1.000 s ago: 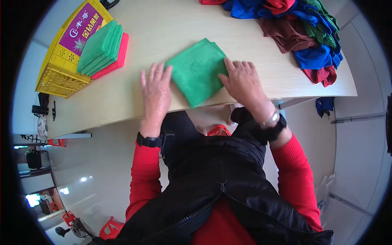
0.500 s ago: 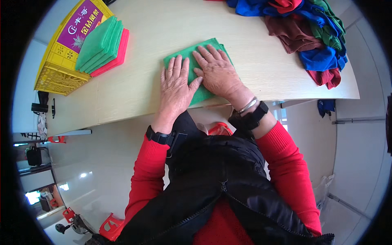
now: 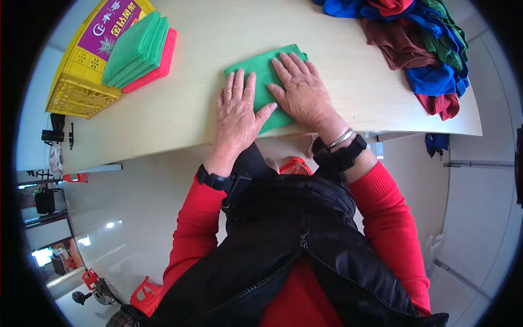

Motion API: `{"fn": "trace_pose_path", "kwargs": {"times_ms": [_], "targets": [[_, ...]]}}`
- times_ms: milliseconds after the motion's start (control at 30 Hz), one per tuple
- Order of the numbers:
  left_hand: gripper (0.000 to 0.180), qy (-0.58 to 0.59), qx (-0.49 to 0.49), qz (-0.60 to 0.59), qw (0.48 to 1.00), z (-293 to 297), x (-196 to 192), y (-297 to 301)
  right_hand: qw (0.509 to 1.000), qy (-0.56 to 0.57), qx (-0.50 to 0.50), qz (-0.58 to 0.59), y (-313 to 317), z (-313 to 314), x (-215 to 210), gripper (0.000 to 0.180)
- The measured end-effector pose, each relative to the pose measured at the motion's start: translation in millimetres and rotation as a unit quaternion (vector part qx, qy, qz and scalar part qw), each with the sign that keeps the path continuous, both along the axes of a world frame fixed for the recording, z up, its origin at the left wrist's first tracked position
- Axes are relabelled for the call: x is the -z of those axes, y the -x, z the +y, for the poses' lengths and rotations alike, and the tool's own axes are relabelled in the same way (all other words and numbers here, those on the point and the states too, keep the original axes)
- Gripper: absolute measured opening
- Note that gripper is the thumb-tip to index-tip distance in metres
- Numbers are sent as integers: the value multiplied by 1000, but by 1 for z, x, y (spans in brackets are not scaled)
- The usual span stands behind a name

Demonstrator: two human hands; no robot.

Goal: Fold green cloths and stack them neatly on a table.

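A folded green cloth [image 3: 262, 82] lies on the table in front of me, near its front edge. My left hand [image 3: 237, 111] rests flat over the cloth's left side, fingers stretched out and pointing away from me. On its right side lies my right hand [image 3: 303, 94], palm down, with the fingers spread a little. Between the two hands a strip of the green cloth shows; the parts under the palms are hidden. Neither hand grips anything.
At the left, a stack of folded green cloths [image 3: 136, 52] sits on a folded red cloth [image 3: 158, 71], against a yellow crate [image 3: 81, 90]. A loose heap of blue, brown, green and red cloths [image 3: 430, 49] covers the table's far right. Red stools [image 3: 146, 294] stand on the floor.
My hands have moved slightly apart, the right one shifting to the right, and more green cloth shows between them. The whole view has also shifted a little.
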State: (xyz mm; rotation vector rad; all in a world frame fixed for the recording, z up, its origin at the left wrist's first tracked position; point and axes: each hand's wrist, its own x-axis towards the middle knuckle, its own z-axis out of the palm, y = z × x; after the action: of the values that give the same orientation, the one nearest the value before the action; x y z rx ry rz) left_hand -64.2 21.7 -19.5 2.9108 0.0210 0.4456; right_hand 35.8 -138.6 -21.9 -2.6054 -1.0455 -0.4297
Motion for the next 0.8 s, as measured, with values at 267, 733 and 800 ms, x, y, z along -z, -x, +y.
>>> {"fn": "trace_pose_path", "kwargs": {"times_ms": [267, 733, 800], "targets": [[72, -24, 4, -26, 999, 16, 4, 28, 999, 52, -10, 14, -2, -14, -15, 56], [56, 21, -19, -71, 997, -4, 17, 19, 1000, -3, 1, -11, 36, 23, -1, 54], [58, -3, -25, -54, 998, -3, 13, 20, 1000, -14, -14, -14, 32, 17, -1, 54]]}}
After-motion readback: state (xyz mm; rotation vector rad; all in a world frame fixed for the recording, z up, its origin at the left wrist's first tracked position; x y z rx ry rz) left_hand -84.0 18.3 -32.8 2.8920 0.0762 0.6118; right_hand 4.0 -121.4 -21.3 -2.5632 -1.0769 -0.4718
